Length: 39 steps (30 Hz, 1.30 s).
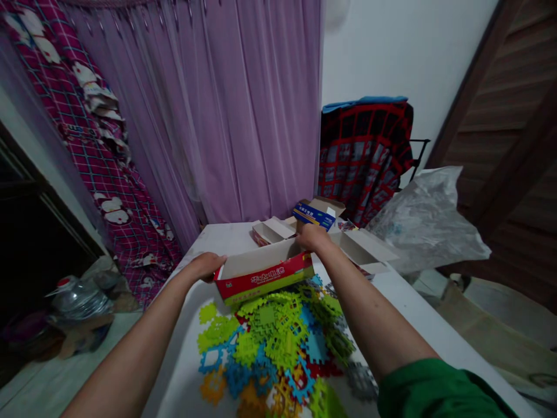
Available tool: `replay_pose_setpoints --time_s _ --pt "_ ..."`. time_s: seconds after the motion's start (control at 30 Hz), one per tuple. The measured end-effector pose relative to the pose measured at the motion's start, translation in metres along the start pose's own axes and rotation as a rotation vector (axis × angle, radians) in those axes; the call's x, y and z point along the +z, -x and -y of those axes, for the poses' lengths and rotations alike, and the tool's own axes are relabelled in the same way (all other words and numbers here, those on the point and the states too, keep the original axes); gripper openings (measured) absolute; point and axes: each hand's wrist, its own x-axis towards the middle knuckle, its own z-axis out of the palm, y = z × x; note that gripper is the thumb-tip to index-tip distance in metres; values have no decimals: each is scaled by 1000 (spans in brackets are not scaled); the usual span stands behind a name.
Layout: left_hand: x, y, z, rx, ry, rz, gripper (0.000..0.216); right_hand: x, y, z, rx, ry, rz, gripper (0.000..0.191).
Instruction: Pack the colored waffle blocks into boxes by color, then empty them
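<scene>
A long open cardboard box [265, 277], red and green outside with white lettering and pale inside, is held slightly tilted over the near part of the table. My left hand [206, 266] grips its left end, the thumb at the rim. At the far right corner my right hand [314, 237] is closed on the box, with its fingertips partly hidden. Just below the box lies a heap of gear-edged plastic pieces: lime green pieces [278, 331], blue pieces [237, 374] and orange pieces [213, 385], with some red and grey ones among them.
Behind the held box stand a small open box [272, 231], a blue box [314, 215] and another open box [359, 249] on the white table [404, 307]. A clear plastic bag [429, 220] is beyond the right edge. Purple curtains [248, 116] hang behind.
</scene>
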Motion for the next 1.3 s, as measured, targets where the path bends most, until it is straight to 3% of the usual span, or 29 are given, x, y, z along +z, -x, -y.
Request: replay_pose_setpoints --time_s 0.13,0.2,0.37,0.5,0.67,0.83,0.97,1.1,1.2,1.3 --pt "-9 12 27 -69 244 88 36 14 -3 17 -50 -38 42 35" --pt "-7 18 42 -107 357 40 36 25 -1 25 -75 -60 55 33" --pt "0 29 78 -240 580 -112 60 49 5 51 -106 -121 61 33" --pt "-2 31 95 -229 760 -85 43 60 5 77 -137 -173 37 32" --pt "-8 9 104 -291 1008 -167 18 66 -9 104 -157 -262 1 34" --pt "-5 -35 110 -404 1037 -303 28 70 -18 116 -250 -406 -47 45" --pt "3 -71 104 -449 1046 -360 38 75 -4 91 -298 -479 -59 40" --pt "18 -96 83 -409 1010 -333 38 77 20 27 -270 -575 -96 35" --pt "34 -93 68 -330 955 -260 37 76 42 -34 -202 -550 -133 33" --pt "52 -62 64 -203 857 -211 40 81 71 -88 -93 -544 -167 36"
